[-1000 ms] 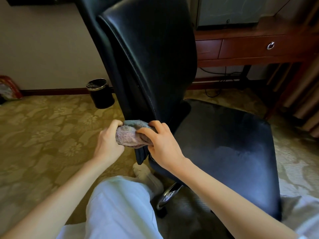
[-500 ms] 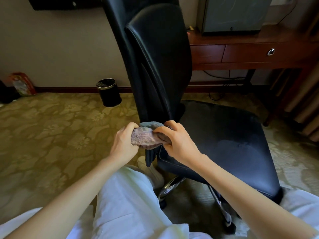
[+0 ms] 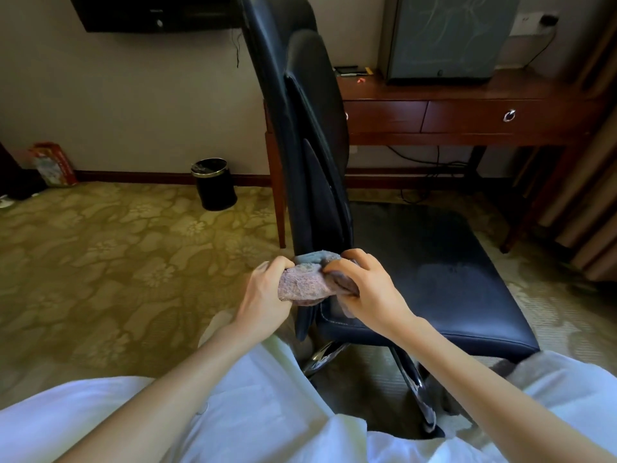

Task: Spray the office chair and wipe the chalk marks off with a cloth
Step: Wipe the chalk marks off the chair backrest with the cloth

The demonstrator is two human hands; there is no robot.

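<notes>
Gripping a bunched cloth (image 3: pixel 302 285) with your left hand (image 3: pixel 265 297) and right hand (image 3: pixel 370 290), you stretch it sideways against the upright backrest of the office chair (image 3: pixel 434 272).

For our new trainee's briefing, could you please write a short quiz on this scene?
1. True or false: only the right hand grips the cloth.
2. Where is the cloth held? A at the foot of the chair backrest; B on the desk; C on the floor.
3. Fill in: the black ___ stands left of the chair.
Key: 1 false, the left hand grips it too; 2 A; 3 bin.
</notes>
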